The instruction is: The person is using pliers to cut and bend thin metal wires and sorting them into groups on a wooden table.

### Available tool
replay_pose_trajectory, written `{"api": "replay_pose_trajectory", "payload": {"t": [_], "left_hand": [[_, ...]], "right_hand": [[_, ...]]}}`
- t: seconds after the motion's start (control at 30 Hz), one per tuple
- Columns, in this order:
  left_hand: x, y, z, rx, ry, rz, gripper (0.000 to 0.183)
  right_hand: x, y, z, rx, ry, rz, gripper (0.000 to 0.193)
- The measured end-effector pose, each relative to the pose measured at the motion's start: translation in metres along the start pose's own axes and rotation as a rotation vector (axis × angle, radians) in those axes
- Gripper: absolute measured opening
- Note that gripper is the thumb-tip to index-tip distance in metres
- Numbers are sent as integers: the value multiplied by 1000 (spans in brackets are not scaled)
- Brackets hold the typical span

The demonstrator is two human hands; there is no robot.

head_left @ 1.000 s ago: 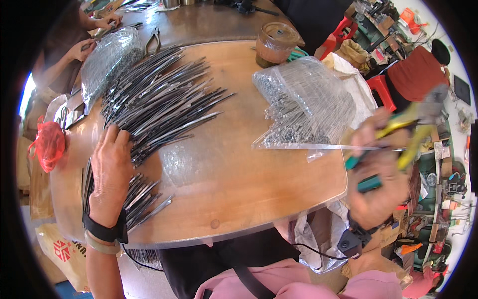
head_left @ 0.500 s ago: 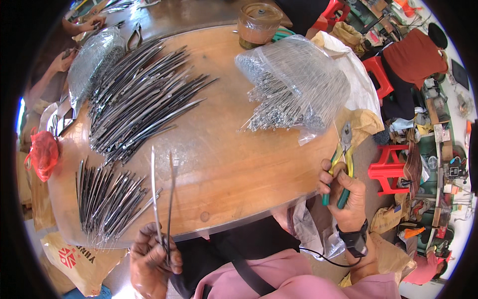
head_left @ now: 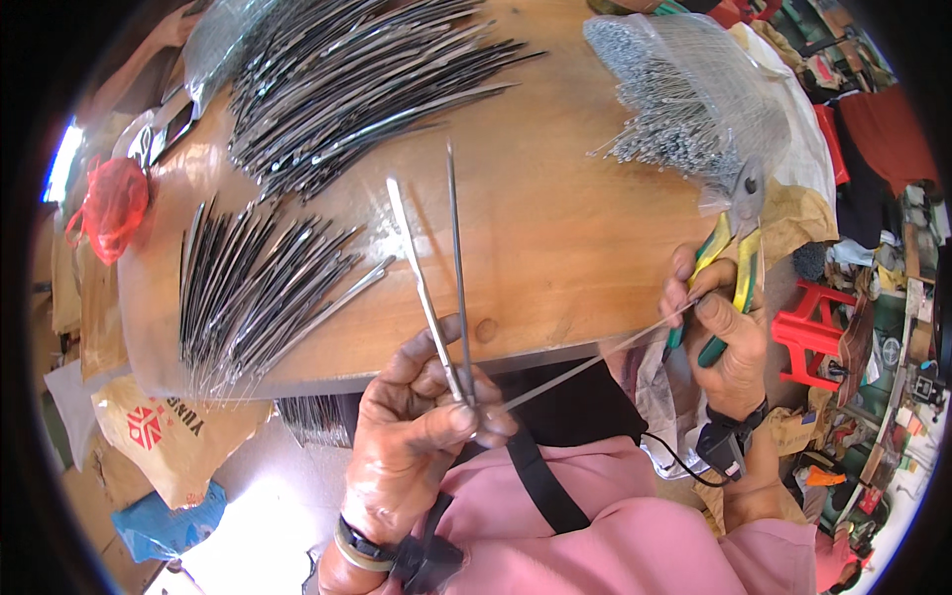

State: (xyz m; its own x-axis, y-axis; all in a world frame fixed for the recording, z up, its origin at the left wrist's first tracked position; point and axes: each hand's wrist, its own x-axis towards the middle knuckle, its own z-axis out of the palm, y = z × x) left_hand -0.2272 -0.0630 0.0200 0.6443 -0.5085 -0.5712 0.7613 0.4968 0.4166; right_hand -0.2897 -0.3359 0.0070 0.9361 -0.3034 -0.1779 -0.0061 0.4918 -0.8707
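Head view, and here's your left grip [head_left: 426, 407], closed on 2 slim pieces: a bright metal strip [head_left: 421, 283] and a dark metal strip [head_left: 457, 248], both rising from your thumb and fingers, tips spread slightly apart! A thin strand [head_left: 595, 361] slants from that grip up to your right grip [head_left: 729, 332], and there you have it pinched at thumb and fingertip. That same right grip is wrapped around yellow-and-green pliers [head_left: 749, 263], head pointing up and away from you. Just beyond the pliers' head lies a clear bag of wires [head_left: 684, 109]. Beyond your left grip and to its left, a small fan of metal strips [head_left: 260, 302] lies on the worktop [head_left: 575, 238]; farther out, there's the big heap of metal strips [head_left: 347, 94]. Well left of your left grip sits a red plastic bag [head_left: 111, 210]; right of your right grip, a red stool [head_left: 815, 332].
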Motion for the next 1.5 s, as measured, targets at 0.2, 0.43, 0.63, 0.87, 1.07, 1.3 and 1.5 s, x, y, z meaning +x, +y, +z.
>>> {"api": "replay_pose_trajectory", "payload": {"t": [0.2,0.43,0.63,0.87,1.07,1.3,1.5], "left_hand": [[1,-14,-1,269,73,83,38],[1,-23,-3,611,24,176,29],[9,-16,-7,730,47,77,28],[9,-20,-11,697,12,74,30],[8,-21,-9,739,-12,-34,31],[5,-25,-15,780,-15,-30,31],[4,-11,-9,728,-37,-75,32]], "right_hand": [[12,-22,0,-586,-132,-279,24],[14,-34,10,-996,-301,-372,12],[27,-34,19,-1082,-380,-509,12],[24,-37,-2,-1116,-371,-412,20],[34,-20,23,-1309,-588,-565,26],[42,4,37,-1359,-794,-610,22],[33,9,39,-1357,-787,-575,27]]}}
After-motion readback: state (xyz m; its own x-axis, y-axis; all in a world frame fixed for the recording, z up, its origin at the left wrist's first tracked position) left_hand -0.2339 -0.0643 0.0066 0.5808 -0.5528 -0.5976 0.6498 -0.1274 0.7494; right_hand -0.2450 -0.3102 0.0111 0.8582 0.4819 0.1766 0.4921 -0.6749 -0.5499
